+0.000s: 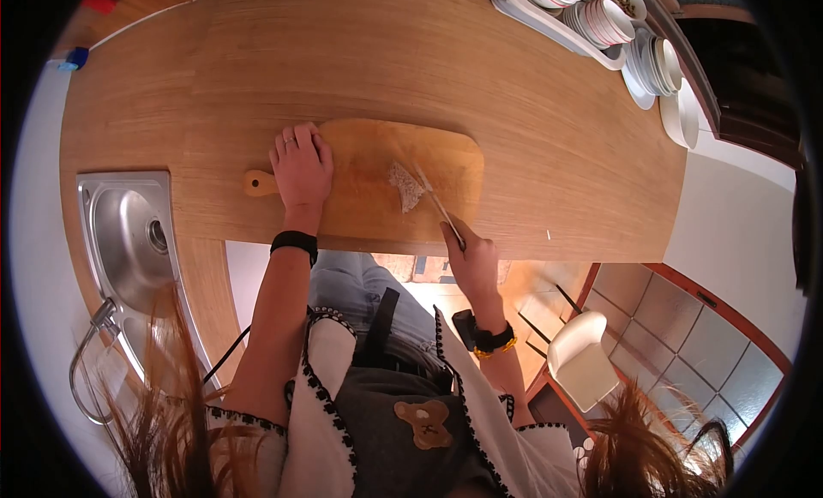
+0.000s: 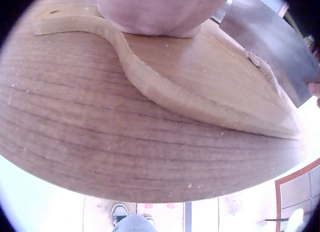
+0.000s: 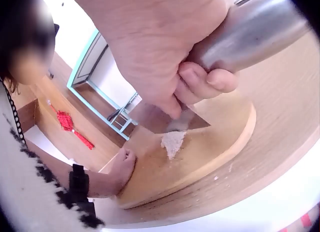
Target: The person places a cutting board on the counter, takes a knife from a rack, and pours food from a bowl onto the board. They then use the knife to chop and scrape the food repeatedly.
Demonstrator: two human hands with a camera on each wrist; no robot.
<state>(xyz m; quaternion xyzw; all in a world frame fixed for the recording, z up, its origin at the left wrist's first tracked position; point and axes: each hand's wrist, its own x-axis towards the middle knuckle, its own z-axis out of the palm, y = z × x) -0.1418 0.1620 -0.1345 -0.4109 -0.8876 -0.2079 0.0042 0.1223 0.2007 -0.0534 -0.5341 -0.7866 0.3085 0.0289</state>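
Note:
A wooden cutting board [image 1: 360, 215] lies on the counter, its handle pointing left. The left hand [image 1: 302, 168] presses down on its handle end with fingers bent; in the left wrist view the heel of that hand [image 2: 160, 12] rests on the wood. A wide-bladed metal knife [image 1: 440, 205] is gripped by the right hand [image 1: 474, 262], and its cylindrical handle [image 3: 255, 34] shows in the right wrist view, beside the right hand [image 3: 160, 47]. The blade [image 2: 270, 42] stands beside a small pale heap of finely chopped food [image 1: 405, 188], also visible in the right wrist view [image 3: 172, 143].
A steel sink [image 1: 129, 232] with a tap [image 1: 105, 314] is at the left. Stacked bowls [image 1: 600, 22] stand in a white tray [image 1: 557, 27] at the back right, with more dishes beside it. Small pale bits lie on the counter. A white chair [image 1: 583, 361] stands beyond the counter's near edge.

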